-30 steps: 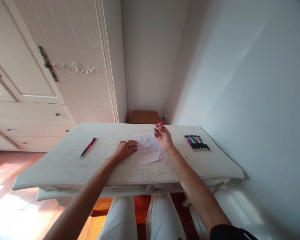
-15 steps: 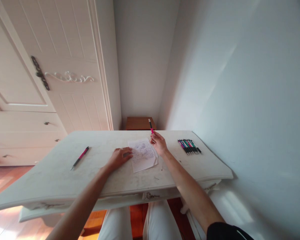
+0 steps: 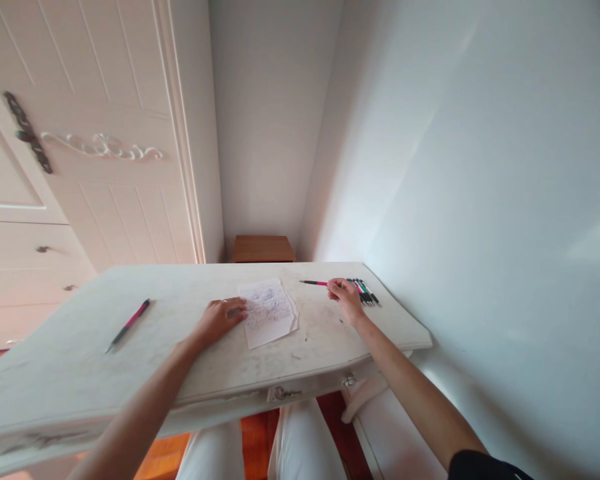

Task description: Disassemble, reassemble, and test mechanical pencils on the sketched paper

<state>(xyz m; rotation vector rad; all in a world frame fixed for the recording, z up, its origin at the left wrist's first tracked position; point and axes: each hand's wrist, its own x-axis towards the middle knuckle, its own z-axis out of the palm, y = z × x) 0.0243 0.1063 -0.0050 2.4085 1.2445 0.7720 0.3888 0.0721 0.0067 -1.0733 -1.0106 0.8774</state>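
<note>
A pink and black pen (image 3: 314,283) is pinched in my right hand (image 3: 347,299), its tip pointing left above the table. That hand is just left of a row of several pens (image 3: 369,293) in mixed colours and partly covers them. My left hand (image 3: 225,315) lies flat with its fingers on the left edge of a scribbled sheet of paper (image 3: 270,313). More paper shows beneath the sheet along its right side. Farther left, another pink and black pen (image 3: 128,325) lies on the table.
The white table (image 3: 190,380) has a worn top and a drawer front facing my knees. A wall (image 3: 480,200) rises along its right side. Behind it are a small brown wooden stand (image 3: 263,249) and, at the left, a pale wardrobe (image 3: 105,207).
My right hand has moved right, from over the paper to beside the row of pens. Its pen has swung from upright to nearly level. My left hand stays on the paper; the view has turned right.
</note>
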